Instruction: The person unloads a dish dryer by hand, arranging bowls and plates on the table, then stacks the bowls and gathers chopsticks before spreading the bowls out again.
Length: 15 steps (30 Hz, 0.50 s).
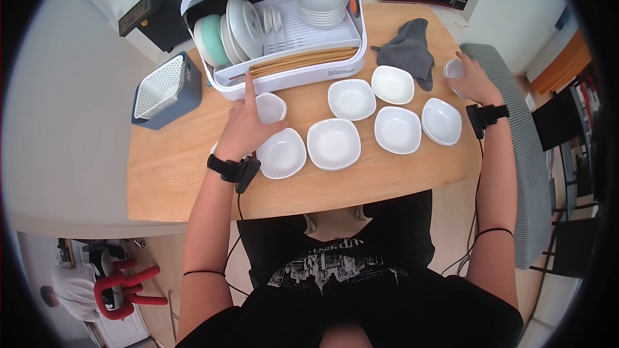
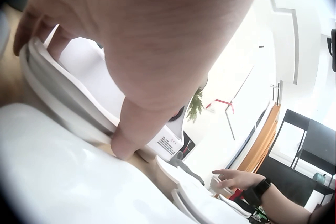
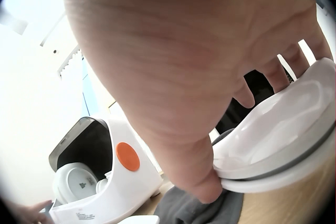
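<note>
At the left, my left hand (image 1: 244, 125) spans a small stack of white bowls (image 1: 271, 108), thumb on the near side and fingers on the far rim. Its index finger points toward the dish cabinet. The left wrist view shows two nested rims (image 2: 65, 103) between thumb and fingers. Over at the right table edge, my right hand (image 1: 480, 84) grips another pair of stacked white bowls (image 3: 283, 124), thumb at one side and fingertips over the opposite rim. Between the hands stand several squarish white bowls, among them a front bowl (image 1: 334, 145) and a right-hand stack (image 1: 442, 121).
An open white dish cabinet (image 1: 296, 80) holds plates, small bowls, spoons and chopsticks (image 1: 303, 61). Left of it stands a blue-grey basket (image 1: 187, 87) with a white inner basket. A grey cloth (image 1: 406, 48) lies at right; a checked grey seat (image 1: 516, 174) borders the table (image 1: 187, 180).
</note>
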Tool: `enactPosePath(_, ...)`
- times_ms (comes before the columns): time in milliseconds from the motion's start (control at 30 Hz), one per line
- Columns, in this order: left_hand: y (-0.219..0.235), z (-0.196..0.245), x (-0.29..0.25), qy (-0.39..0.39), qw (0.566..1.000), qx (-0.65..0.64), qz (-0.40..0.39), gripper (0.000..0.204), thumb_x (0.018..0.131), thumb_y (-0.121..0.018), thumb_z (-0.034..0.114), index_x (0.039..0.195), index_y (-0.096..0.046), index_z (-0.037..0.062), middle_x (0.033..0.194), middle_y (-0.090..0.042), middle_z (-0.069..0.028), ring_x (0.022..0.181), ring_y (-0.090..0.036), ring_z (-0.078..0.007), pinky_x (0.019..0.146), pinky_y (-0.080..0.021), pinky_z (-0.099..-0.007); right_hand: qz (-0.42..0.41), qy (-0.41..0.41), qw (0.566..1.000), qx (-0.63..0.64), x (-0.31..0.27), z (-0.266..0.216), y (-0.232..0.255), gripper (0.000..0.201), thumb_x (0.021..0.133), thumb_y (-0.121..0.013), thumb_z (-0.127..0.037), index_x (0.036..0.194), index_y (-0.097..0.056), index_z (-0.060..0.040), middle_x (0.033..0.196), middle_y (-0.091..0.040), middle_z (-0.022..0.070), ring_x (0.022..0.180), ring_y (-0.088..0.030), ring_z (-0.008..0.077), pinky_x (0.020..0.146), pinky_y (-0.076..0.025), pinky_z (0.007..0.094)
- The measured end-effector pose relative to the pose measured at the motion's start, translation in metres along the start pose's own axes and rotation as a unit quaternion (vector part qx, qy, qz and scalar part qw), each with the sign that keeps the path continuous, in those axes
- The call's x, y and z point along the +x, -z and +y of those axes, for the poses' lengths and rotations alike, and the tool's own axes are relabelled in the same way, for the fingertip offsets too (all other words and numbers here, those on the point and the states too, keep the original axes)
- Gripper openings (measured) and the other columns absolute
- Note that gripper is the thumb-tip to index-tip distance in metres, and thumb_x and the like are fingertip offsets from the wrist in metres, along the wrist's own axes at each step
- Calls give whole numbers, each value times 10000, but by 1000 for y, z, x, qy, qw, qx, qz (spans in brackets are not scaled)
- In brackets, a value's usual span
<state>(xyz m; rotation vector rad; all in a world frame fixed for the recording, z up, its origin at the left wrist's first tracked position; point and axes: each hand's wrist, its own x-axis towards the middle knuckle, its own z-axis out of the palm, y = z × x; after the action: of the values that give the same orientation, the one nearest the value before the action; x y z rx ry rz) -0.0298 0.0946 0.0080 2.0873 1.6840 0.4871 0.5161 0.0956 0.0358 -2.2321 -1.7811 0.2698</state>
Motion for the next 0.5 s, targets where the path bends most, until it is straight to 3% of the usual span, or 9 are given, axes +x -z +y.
enactPosePath(200,3,9,-2,29,999,28,-16,1409,819,-912,442,1763,87,130,1499,-459,-484,1372,-502,-635,1179,-457,-547,-22,-17,1000,-8,8,5,-20,1045,815,-865,-447,1652,-422,-7,1555,-523,360,1433,-556,484,1206,-463,477)
enactPosePath(500,1,5,-2,9,1000,-13,1,1391,833,-920,368,1745,75,33,1568,-385,-476,1461,-463,-577,1217,-437,-506,-17,-18,1000,-12,-2,-12,-19,1059,821,-877,-495,1655,-423,-27,1550,-526,352,1461,-532,473,1205,-463,486)
